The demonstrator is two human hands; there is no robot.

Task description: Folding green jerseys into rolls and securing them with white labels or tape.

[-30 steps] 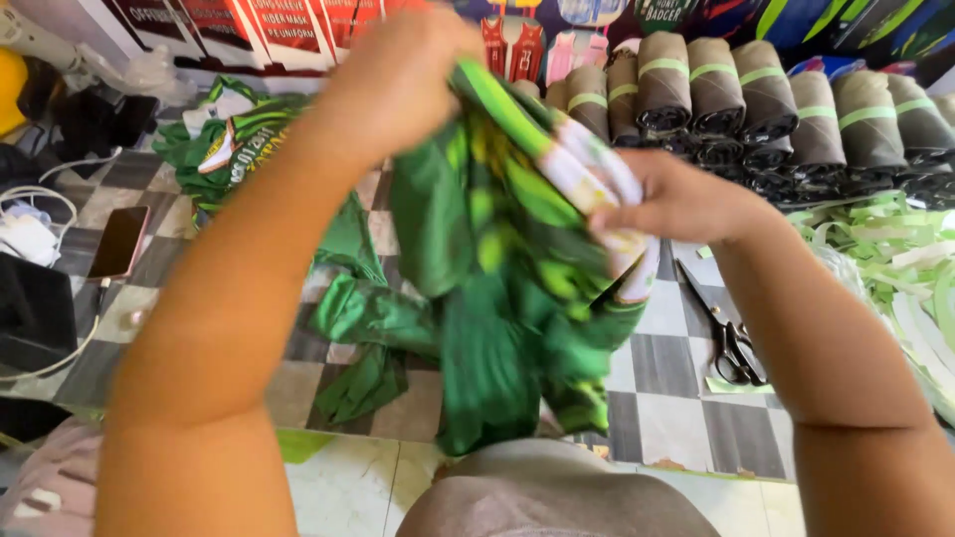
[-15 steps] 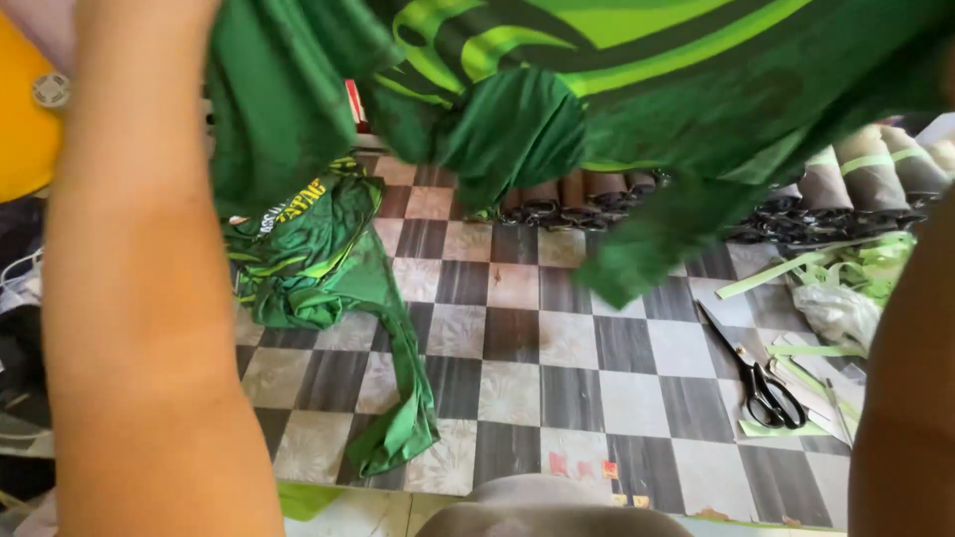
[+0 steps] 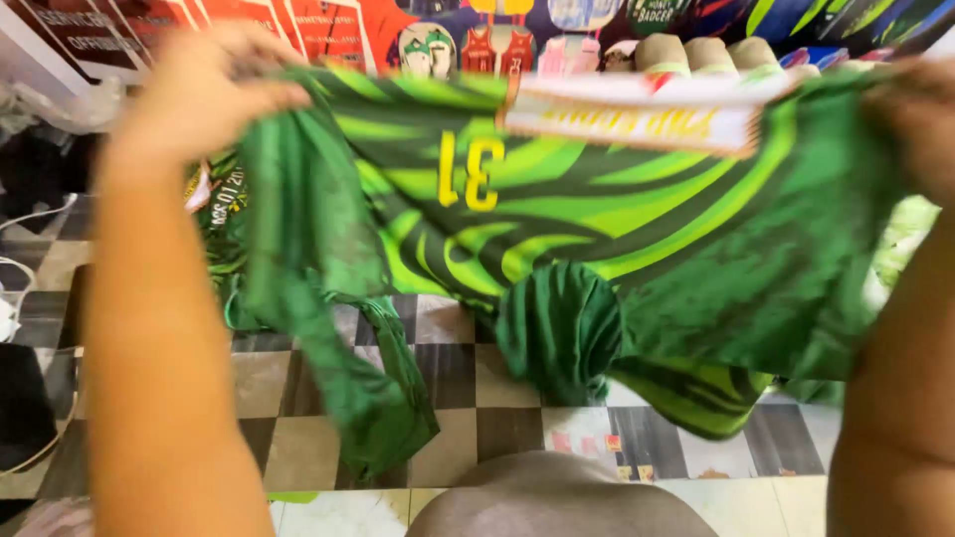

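Lowered since before, green jersey (image 3: 597,229) stretched flat, left hand (image 3: 204,89) and right hand (image 3: 920,124) grip pinching its top corners

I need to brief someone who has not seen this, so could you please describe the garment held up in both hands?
Above the black-and-white checkered floor, the left hand and right hand stretch a green jersey wide across the view. Unlike the crumpled green garment lying on the floor behind it, this one is spread open, showing lime swirl stripes, yellow numerals and a white band along its top edge.
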